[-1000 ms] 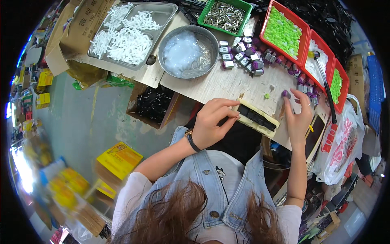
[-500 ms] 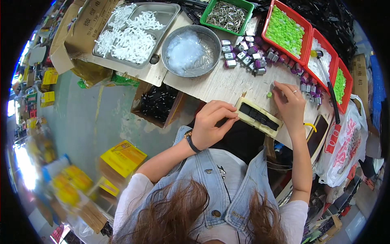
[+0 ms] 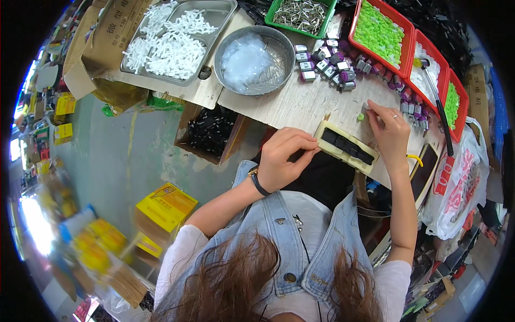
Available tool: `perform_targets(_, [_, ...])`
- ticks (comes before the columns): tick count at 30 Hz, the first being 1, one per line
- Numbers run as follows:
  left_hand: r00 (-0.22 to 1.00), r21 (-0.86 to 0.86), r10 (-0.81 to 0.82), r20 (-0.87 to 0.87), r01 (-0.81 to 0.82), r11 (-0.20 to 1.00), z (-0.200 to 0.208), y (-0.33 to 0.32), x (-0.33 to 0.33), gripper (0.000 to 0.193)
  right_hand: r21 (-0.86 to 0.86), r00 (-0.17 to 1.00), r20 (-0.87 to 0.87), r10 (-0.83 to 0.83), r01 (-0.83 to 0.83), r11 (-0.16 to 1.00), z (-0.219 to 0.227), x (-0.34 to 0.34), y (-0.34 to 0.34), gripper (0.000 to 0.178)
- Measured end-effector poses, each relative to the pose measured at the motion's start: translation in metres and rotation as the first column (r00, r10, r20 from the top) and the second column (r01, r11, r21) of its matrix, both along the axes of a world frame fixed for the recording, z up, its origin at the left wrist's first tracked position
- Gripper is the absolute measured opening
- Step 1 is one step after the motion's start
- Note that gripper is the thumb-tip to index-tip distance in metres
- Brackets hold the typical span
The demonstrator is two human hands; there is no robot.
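Note:
A cream holder (image 3: 328, 129) with a long black plastic part (image 3: 347, 147) lying in its recess sits at the near edge of the worktable. My left hand (image 3: 284, 158) is closed in a pinch, its thumb and index fingertips against the holder's left end. What those fingertips grip is too small to make out. Beyond the holder's right end, my right hand (image 3: 390, 131) has its thumb and forefinger drawn together over the table; anything between them cannot be made out. A small green piece (image 3: 360, 117) lies just left of the right fingertips.
Small motors (image 3: 335, 67) with purple and silver bodies are heaped beyond my hands. Behind stand a round metal pan (image 3: 254, 91), a tray of white parts (image 3: 177, 48), a green bin of metal pins (image 3: 300, 16) and red bins (image 3: 378, 32). A screwdriver-like tool (image 3: 437, 102) lies across the bins.
The whole view has shifted slightly, moving the scene up and right in the picture. Both hands keep nearly the same places beside the holder and the green piece.

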State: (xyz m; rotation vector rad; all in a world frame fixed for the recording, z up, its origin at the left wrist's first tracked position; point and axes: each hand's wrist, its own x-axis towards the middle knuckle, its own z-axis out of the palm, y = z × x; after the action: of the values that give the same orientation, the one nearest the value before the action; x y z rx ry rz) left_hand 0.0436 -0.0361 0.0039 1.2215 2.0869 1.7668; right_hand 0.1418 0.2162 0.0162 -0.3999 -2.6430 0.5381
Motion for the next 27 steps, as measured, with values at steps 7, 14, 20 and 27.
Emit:
perform_targets(7, [0.999, 0.001, 0.029, 0.018, -0.029, 1.000, -0.002, -0.014, 0.001, 0.015, -0.086, 0.999, 0.015, 0.040, -0.038, 0.996, 0.040, 0.035, -0.047, 0.022])
perform_targets(14, [0.994, -0.015, -0.058, -0.091, 0.057, 0.998, -0.002, 0.007, -0.001, 0.013, 0.089, 0.989, 0.015, -0.145, 0.143, 0.986, 0.020, 0.042, -0.083, 0.013])
perform_targets(20, [0.985, 0.043, -0.091, 0.149, 0.085, 0.995, -0.024, 0.008, 0.006, 0.010, 0.004, 0.938, -0.122, -0.323, 0.326, 0.945, 0.046, 0.066, -0.099, 0.015])
perform_targets(27, [0.981, 0.109, -0.159, 0.111, 0.147, 0.983, -0.010, -0.007, 0.009, 0.013, -0.820, 0.394, 0.092, -0.914, 0.552, 0.155, -0.029, 0.213, -0.195, 0.009])
